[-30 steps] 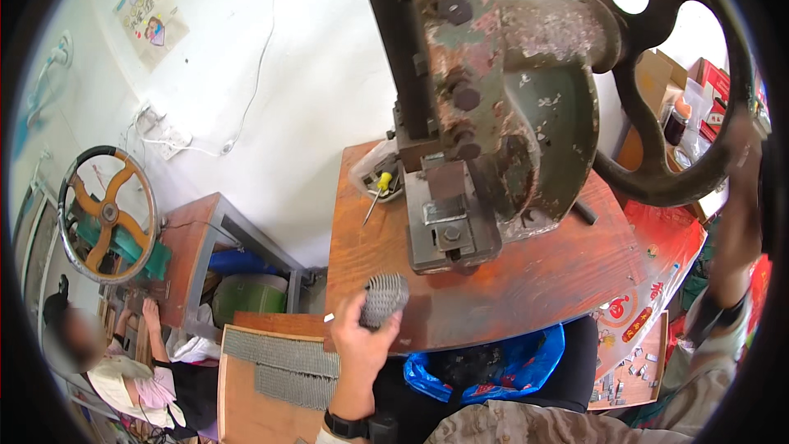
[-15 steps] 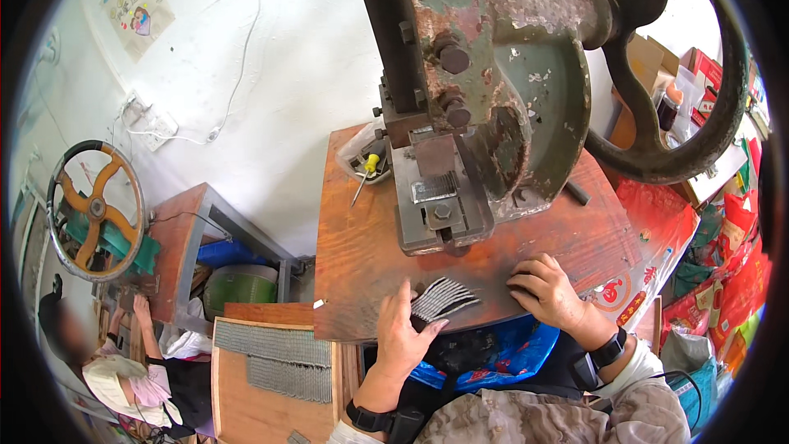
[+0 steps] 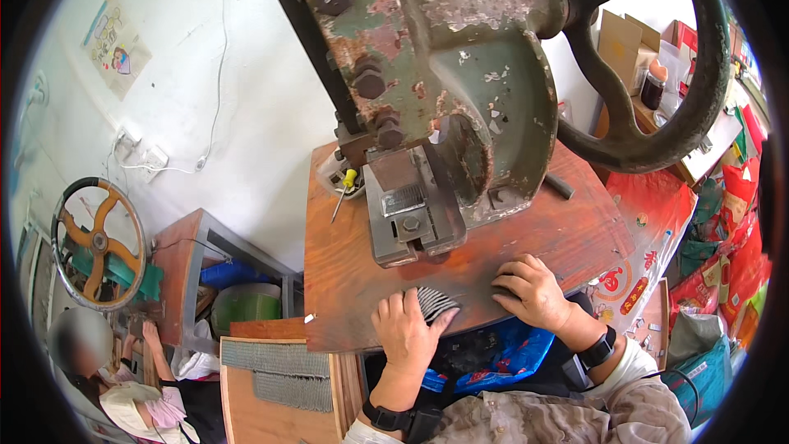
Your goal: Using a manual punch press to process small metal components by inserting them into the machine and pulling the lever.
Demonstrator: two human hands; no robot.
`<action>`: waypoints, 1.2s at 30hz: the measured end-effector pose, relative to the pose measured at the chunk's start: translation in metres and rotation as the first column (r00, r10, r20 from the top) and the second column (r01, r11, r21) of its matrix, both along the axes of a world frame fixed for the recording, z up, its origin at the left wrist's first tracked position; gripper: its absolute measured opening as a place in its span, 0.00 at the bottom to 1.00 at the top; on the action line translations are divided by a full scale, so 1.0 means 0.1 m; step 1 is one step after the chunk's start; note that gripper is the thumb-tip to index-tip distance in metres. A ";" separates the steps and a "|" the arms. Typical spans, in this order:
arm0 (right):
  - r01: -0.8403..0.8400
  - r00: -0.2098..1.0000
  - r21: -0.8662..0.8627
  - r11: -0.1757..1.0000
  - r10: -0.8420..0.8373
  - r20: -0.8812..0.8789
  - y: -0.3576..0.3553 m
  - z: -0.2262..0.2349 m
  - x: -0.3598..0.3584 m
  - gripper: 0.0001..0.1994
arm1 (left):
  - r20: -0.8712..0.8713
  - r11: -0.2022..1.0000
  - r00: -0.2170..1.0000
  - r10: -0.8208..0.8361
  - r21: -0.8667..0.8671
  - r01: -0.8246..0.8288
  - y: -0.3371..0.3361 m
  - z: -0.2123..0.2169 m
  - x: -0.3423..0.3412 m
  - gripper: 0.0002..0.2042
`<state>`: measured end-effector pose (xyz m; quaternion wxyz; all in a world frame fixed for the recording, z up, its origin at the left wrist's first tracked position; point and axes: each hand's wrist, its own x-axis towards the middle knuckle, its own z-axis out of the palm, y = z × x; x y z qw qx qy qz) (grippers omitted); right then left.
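Note:
My left hand lies at the front edge of the wooden table, with its fingers and thumb closed about a small pile of thin, striped metal strips. The hand hides the pile's left part. Further right, my right hand rests on the table edge. Its fingers are loosely bent, with a gap before the thumb, and nothing shows in them. Beyond both hands stands an old green hand press. A ridged metal block sits on the press bed.
A large handwheel hangs at the right of the press. A yellow-handled screwdriver leans in a plastic tub. At lower left, a wooden tray holds rows of grey metal strips. A blue bag hangs below the table edge. Another person works at far left.
My left hand has closed over the pile of strips, which was fanned out on the table and now looks more gathered. My right hand stays near its place. The whole view has shifted and tilted.

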<state>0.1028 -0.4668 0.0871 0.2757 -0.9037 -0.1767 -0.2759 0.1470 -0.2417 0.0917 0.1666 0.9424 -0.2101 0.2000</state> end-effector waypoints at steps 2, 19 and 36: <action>0.004 1.000 -0.002 1.000 -0.004 0.010 0.01 0.01 -0.01 0.13 | 0.043 0.998 0.997 -0.066 0.012 0.066 0.04 -0.06 0.07 0.30; 0.054 0.999 -0.025 0.998 -0.054 0.010 0.07 0.02 -0.05 0.14 | 0.000 -0.331 0.406 -0.914 -0.579 -0.745 0.28 0.09 -0.35 0.30; 0.080 0.996 -0.075 0.994 -0.077 0.043 0.18 0.04 -0.01 0.17 | -0.423 0.871 0.826 -0.371 -0.467 0.152 0.20 -1.04 -0.73 0.21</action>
